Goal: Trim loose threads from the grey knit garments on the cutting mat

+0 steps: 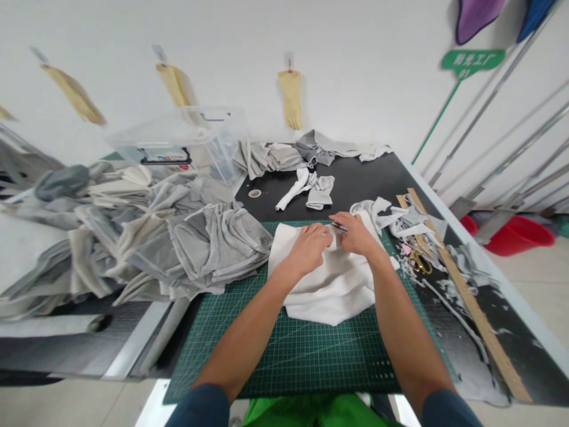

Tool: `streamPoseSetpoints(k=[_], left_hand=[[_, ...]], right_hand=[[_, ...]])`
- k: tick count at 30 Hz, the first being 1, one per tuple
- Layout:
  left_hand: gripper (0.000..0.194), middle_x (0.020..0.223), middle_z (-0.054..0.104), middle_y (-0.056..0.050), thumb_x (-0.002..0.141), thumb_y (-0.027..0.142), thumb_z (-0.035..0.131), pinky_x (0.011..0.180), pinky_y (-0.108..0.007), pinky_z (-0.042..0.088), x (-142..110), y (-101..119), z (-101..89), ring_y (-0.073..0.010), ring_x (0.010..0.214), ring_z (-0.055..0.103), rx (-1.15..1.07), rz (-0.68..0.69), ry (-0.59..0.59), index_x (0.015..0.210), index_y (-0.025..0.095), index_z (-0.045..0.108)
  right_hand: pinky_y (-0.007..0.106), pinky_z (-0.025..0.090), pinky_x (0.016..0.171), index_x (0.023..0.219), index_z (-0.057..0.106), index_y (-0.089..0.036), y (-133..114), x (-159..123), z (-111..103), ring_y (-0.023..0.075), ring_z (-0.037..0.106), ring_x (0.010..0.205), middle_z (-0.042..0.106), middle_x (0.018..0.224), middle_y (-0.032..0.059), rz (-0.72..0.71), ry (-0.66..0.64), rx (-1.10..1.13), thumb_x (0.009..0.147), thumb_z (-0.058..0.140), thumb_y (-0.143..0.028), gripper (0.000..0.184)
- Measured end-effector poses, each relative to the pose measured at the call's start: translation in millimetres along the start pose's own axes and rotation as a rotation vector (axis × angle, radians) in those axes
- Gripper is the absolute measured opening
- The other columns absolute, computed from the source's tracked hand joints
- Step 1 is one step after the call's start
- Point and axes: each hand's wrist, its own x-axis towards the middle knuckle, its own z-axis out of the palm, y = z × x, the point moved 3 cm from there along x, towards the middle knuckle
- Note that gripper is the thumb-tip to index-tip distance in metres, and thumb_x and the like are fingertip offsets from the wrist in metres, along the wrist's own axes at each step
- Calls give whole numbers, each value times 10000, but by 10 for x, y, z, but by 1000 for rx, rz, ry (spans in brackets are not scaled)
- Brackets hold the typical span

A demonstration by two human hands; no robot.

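A piece of white cloth (331,279) lies rumpled on the green cutting mat (240,356) in front of me. My left hand (315,240) is closed on the cloth near its far edge, fingers bent and pinching the fabric. Close beside it, my right hand (353,232) is closed around a small slim tool (339,226) with a dark, metallic look, whose tip points toward my left hand. The tool's exact kind is too small to tell, and my right palm hides part of it.
A large heap of grey cloths (213,243) covers the left side. Behind it stands a clear plastic box (178,139). On the right lie gold-handled scissors (420,262), fabric scraps (411,219) and a long wooden strip (471,314). More folded cloths (284,157) sit along the back.
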Motion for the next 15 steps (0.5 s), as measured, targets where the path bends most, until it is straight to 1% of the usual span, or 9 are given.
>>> streamPoseSetpoints(k=[2,3,5,7,8,10,12,13,15], left_hand=[[333,1207,724,-140,816,-30,532,1009,-481,480,-10,28,-26,-330,1201,664,8,-27,-38,977,211,695],[351,1196,729,-151,825,-28,521,989,-474,493,-20,20,-40,-330,1147,694,28,-81,-50,1023,202,696],[384,1212,736,-196,863,9,523,944,-469,518,-60,-30,-79,-352,1083,734,78,-249,-59,1178,162,680],[405,1203,750,-242,927,117,564,920,-472,540,-120,-114,-131,-389,1074,757,111,-439,-73,1327,113,626],[418,1187,762,-250,952,194,594,927,-475,547,-148,-161,-156,-406,1090,761,117,-515,-95,1360,104,613],[393,1182,784,-243,971,331,633,970,-480,551,-183,-257,-194,-423,1145,757,99,-609,-153,1305,127,667],[305,1194,800,-221,975,389,628,1014,-477,542,-173,-334,-213,-419,1196,745,-23,-625,-160,1140,163,749],[275,1195,809,-203,976,389,615,1029,-467,537,-151,-361,-216,-409,1215,739,-139,-615,-121,1057,178,771],[273,1162,830,-157,974,378,584,1032,-432,539,-96,-387,-211,-375,1226,734,-459,-599,27,962,197,788]], right_hand=[[451,403,1160,1484,639,-117,6,-31,-22,304,654,1271,709,1453,175,13,-55,-49,740,586,-24,752],[458,403,1152,1446,664,-115,13,-47,-47,307,672,1209,745,1385,170,34,-71,-74,759,594,-31,695],[471,424,1104,1266,752,-123,27,-71,-131,324,678,1103,798,1180,168,118,-52,-129,826,627,-84,459],[464,453,1023,1053,786,-153,22,-91,-256,348,658,1063,782,995,173,246,25,-207,893,654,-173,208],[457,460,985,986,780,-168,3,-101,-327,355,647,1056,765,956,176,296,74,-245,917,659,-214,147],[448,460,953,924,758,-178,-84,-119,-466,354,632,1059,746,990,181,300,156,-275,922,671,-248,111],[423,453,934,900,726,-176,-200,-142,-590,322,631,1035,738,1069,175,255,212,-233,891,700,-247,77],[398,451,883,891,705,-180,-255,-156,-636,291,630,969,736,1017,151,252,208,-182,899,690,-254,77],[352,412,742,829,646,-202,-362,-181,-675,228,580,782,683,811,76,274,140,-32,946,661,-342,183]])
